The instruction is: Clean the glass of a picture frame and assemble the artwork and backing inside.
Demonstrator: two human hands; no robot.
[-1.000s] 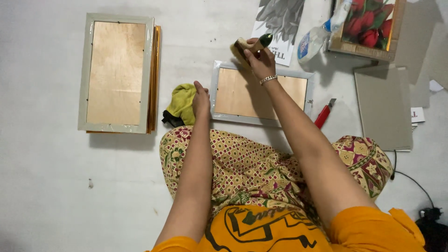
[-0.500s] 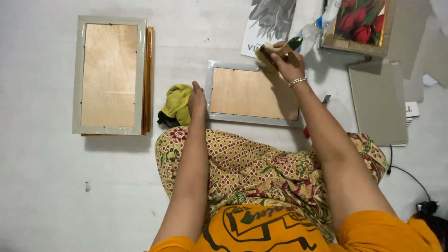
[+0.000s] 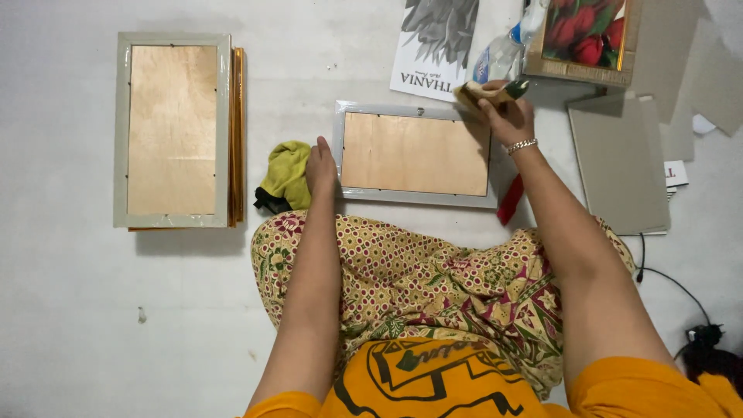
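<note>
L hand (image 3: 320, 166) flat, fingers together, on frame (image 3: 415, 153) left edge; R hand (image 3: 507, 116) fingers clamped on tape roll (image 3: 474, 93) at top-right corner. 2 face-down frames, 1 cloth (image 3: 285, 174).

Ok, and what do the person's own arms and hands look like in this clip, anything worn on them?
Both arms are bare from the short orange sleeves down. The right hand has a thin silver-coloured chain bracelet at the wrist. The left hand and its wrist carry nothing that shows. No gloves, no watch; rings cannot be told at this size.
</note>
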